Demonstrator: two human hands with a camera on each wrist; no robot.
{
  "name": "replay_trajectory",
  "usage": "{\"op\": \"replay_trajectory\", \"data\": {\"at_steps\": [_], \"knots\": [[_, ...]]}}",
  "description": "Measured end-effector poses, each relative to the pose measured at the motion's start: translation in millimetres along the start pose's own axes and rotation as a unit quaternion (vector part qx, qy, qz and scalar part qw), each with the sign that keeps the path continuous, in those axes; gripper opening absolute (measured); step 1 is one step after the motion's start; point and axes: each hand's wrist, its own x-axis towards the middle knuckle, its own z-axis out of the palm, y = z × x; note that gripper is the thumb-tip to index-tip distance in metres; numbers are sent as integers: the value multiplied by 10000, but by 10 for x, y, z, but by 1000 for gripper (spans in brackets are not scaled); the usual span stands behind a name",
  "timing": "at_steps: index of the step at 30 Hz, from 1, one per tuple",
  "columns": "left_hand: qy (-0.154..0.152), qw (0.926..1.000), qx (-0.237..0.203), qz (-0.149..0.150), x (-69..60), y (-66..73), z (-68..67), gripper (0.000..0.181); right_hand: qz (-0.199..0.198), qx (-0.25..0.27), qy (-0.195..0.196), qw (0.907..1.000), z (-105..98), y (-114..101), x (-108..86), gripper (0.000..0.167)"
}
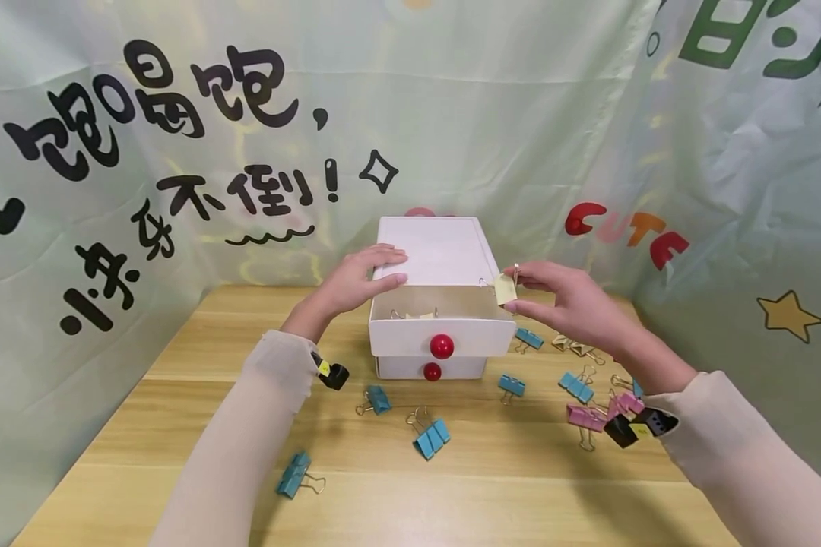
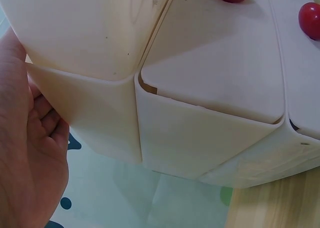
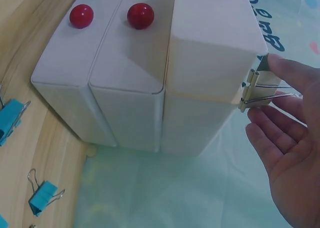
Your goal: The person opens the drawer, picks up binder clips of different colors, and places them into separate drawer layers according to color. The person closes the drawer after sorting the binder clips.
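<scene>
A white drawer box (image 1: 432, 247) stands on the table with its top drawer (image 1: 400, 334) pulled out. Metal-handled clips (image 1: 413, 314) lie inside that drawer, partly hidden by its front. My left hand (image 1: 359, 281) rests on the box's upper left edge, fingers over the top; the left wrist view shows that hand (image 2: 35, 138) against the box. Between thumb and fingers, my right hand (image 1: 564, 300) pinches a pale yellow binder clip (image 1: 505, 289) at the drawer's right side. In the right wrist view this binder clip (image 3: 260, 90) is beside the drawer's upper edge.
Blue binder clips (image 1: 432, 438) lie scattered in front of the box and to its left and right. Pink binder clips (image 1: 586, 417) and pale yellow ones (image 1: 575, 346) lie on the right. Red knobs (image 1: 442, 346) stick out from the drawers. A printed curtain (image 1: 520, 114) hangs behind the wooden table (image 1: 356, 501).
</scene>
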Motion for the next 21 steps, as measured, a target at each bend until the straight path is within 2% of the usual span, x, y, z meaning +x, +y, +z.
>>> {"op": "replay_trajectory", "data": {"at_steps": [9, 17, 21], "knots": [[57, 10000, -44, 54, -4, -8, 0, 52, -310, -287, 0, 9991, 28, -73, 79, 49], [42, 10000, -38, 57, -3, 3, -14, 53, -405, -516, -422, 9970, 74, -142, 153, 52], [37, 10000, -35, 24, -6, -2, -9, 53, -451, -579, -571, 9957, 83, -134, 189, 47]]}}
